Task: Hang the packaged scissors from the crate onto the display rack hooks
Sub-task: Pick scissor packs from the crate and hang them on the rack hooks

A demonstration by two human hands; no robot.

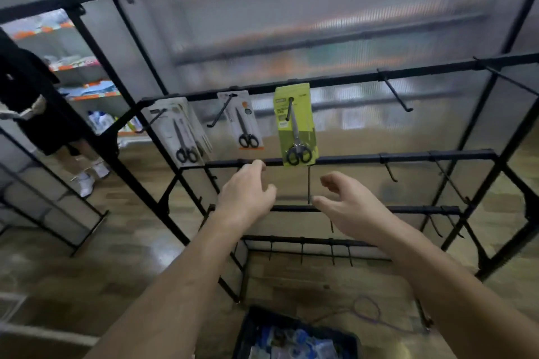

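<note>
A black display rack [350, 159] with hooks fills the view. Three lots of packaged scissors hang from its upper bar: a stack of grey packs [178, 131] at the left, a white and orange pack [242, 121] in the middle, and a green pack [296, 125] at the right. My left hand [248, 189] hovers just below and left of the green pack, fingers loosely curled and holding nothing. My right hand [344, 201] is below and right of it, fingers spread and relaxed. A dark crate [250, 329] with more packages sits on the floor at the bottom.
Bare hooks [396, 93] stick out of the rack's bars to the right and on the lower rows. A person in dark clothes [38, 114] stands at the far left beside another rack. A purple cord [370, 312] lies on the wooden floor by the crate.
</note>
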